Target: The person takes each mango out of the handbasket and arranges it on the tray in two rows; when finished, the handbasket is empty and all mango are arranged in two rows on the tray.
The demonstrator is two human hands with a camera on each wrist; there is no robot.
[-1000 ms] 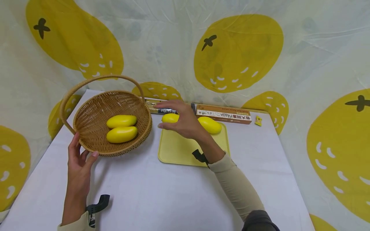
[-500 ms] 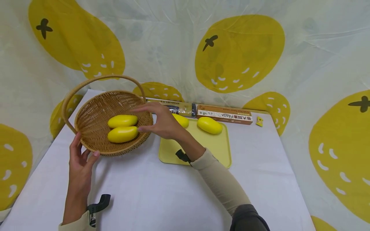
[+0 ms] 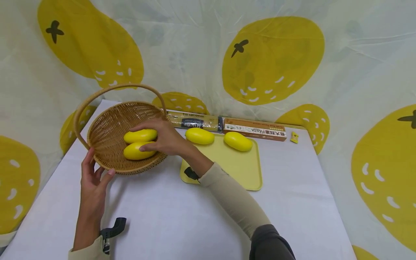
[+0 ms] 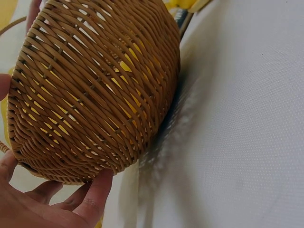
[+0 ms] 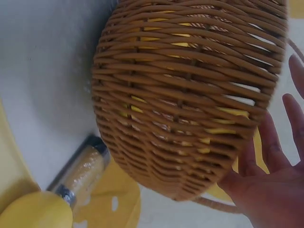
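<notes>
At both hands (image 3: 92,191), wicker basket (image 3: 105,131), nearby SPAGHETTI packet (image 3: 196,122), PASTA-lettered box (image 3: 255,129)

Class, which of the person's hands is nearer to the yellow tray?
Right. The right hand is over the basket, on the side nearest the tray; the left hand holds its opposite side.

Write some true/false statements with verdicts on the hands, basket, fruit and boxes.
1. The left hand holds the basket by its edge. True.
2. The basket stands level. False: it is tilted.
3. The right hand is at the two yellow fruits inside the basket. True.
4. Three yellow fruits lie outside the basket. False: two do, at the far edge of the tray.
5. The small packet is right of the pasta box. True.
</notes>
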